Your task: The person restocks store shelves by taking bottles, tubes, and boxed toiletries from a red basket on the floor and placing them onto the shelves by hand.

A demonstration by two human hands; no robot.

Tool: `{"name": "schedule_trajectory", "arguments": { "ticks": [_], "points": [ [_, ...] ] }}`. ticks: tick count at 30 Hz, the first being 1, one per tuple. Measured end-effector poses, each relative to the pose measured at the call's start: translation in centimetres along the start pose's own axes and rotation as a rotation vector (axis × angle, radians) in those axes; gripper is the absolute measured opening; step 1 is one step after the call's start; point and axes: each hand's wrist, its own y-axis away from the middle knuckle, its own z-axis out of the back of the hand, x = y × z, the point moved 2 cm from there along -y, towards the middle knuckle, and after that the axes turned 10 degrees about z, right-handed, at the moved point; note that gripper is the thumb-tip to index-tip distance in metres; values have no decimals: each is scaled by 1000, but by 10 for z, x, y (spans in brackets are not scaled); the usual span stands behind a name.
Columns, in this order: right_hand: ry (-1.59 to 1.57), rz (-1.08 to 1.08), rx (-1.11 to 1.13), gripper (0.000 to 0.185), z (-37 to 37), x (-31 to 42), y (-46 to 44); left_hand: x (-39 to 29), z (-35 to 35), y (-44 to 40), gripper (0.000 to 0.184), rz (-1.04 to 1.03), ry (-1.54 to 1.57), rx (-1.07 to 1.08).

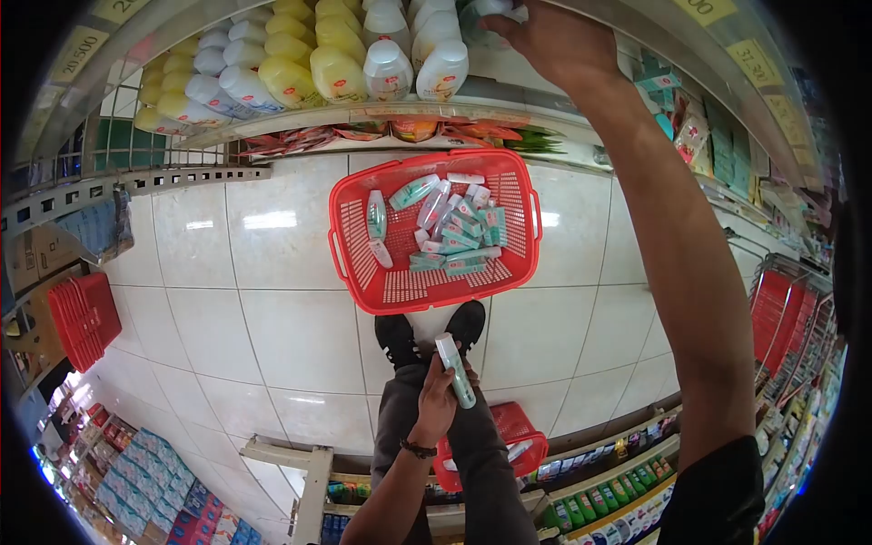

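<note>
My left hand (437, 400) is wrapped around a slim bottle (455, 371) with a white cap and a pale green body, held upright-tilted above my legs. My right hand (565, 44) reaches onto the shelf at the top edge of the view. Its thumb lies against a pale bottle (495, 7) that the frame edge cuts off; the other fingers are mostly hidden. Left of that hand stand rows of yellow bottles (338, 74) and white bottles (442, 69). On the floor below the shelf, a red basket (343, 263) holds several pale green and white bottles and boxes (461, 229).
Behind my legs sits another red basket (518, 425) with white items. Stacked red baskets (84, 318) are at the left and a shopping cart (786, 318) at the right. Shelves with green bottles (599, 500) line the lower side. Packets (413, 130) fill the low shelf.
</note>
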Motion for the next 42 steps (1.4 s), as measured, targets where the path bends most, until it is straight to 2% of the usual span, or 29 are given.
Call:
{"name": "schedule_trajectory", "arguments": {
  "ticks": [2,3,5,9,10,11,17,24,30,32,34,35,37,38,39,40,42],
  "points": [
    [70,112,-241,42,-3,-2,-4,-13,-1,9,58,24,-39,-16],
    [67,98,-243,42,-1,0,-5,-20,1,10,58,29,-50,-22],
    [103,122,-98,34,4,0,-10,-33,2,10,58,8,-128,-6],
    [-4,62,-91,28,19,3,-21,-56,0,7,60,-8,-170,-8],
    [-25,78,-217,26,19,3,-22,-60,-3,5,53,-28,-140,20],
    [-48,97,-343,25,20,4,-23,-63,-4,3,53,-23,-139,21],
    [-37,92,-336,24,6,-1,-30,-72,-14,-5,55,-38,-212,-11],
    [17,27,-282,25,0,-2,-20,-78,-17,-6,49,-45,-233,-4],
    [-8,76,-383,30,0,0,-18,-90,-17,-9,48,-90,-318,-47],
    [-129,-57,-244,30,9,6,-4,-96,-23,-13,48,-105,-358,-59],
    [-249,-184,-101,31,27,20,15,-112,-42,-18,52,-198,-647,-133],
    [-310,-245,-30,31,35,29,25,-119,-53,-23,52,-199,-644,-137],
    [-591,-225,366,43,45,52,62,-139,-87,-32,62,-573,-892,-133],
    [-780,-191,412,37,51,65,86,-149,-102,-36,62,-574,-890,-139],
    [-965,-158,457,31,54,75,107,-161,-120,-37,67,-686,-1010,-168],
    [-963,-156,457,31,53,82,122,-170,-134,-38,71,-799,-1131,-195],
    [-1224,-252,321,28,53,87,136,-179,-145,-42,76,-836,-1151,-193]
  ]
}}
